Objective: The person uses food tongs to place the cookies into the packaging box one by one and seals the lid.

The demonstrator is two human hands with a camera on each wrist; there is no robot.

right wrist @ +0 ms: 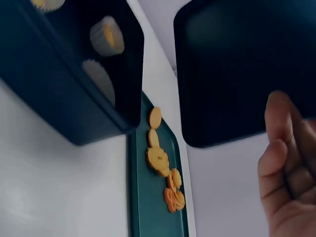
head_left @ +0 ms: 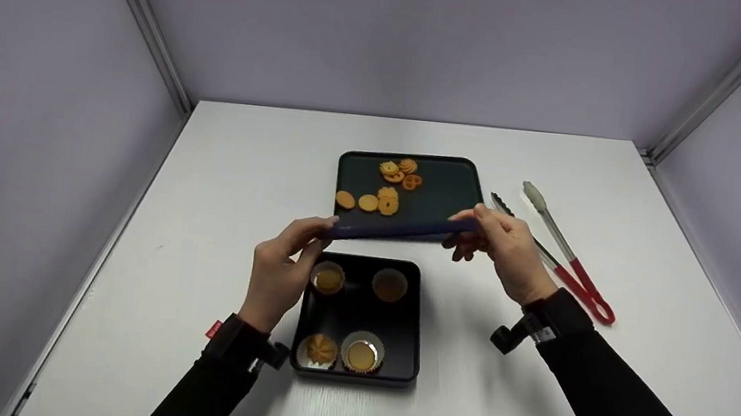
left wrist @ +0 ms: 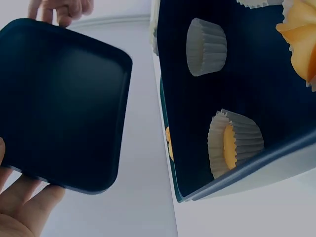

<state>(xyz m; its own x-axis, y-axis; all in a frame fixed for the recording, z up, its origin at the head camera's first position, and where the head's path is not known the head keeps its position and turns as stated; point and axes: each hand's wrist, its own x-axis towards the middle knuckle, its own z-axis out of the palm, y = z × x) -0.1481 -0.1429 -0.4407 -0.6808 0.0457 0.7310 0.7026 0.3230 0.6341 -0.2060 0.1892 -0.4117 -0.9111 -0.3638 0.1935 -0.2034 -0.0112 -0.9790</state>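
Between both hands hangs a dark blue lid [head_left: 402,230], seen nearly edge-on in the head view and from its hollow underside in the left wrist view. The left hand [head_left: 277,274] pinches its left edge, while the right hand [head_left: 509,254] pinches the right edge with thumb and fingers. Just below and nearer the person stands a deep square dark tin [head_left: 360,316], uncovered. It holds several paper cups: a swirled cookie [head_left: 321,349] sits in the front-left one, a round cookie [head_left: 362,355] in the front-right one. Another paper cup [head_left: 390,285] is at the back right.
Behind the lid lies a dark green tray [head_left: 444,181] with several cookies and pretzels [head_left: 412,182] toward its left side. Metal tongs [head_left: 570,251] with red handles rest right of the tray, beside the right hand. Pale walls [head_left: 386,46] border the white table [head_left: 238,175].
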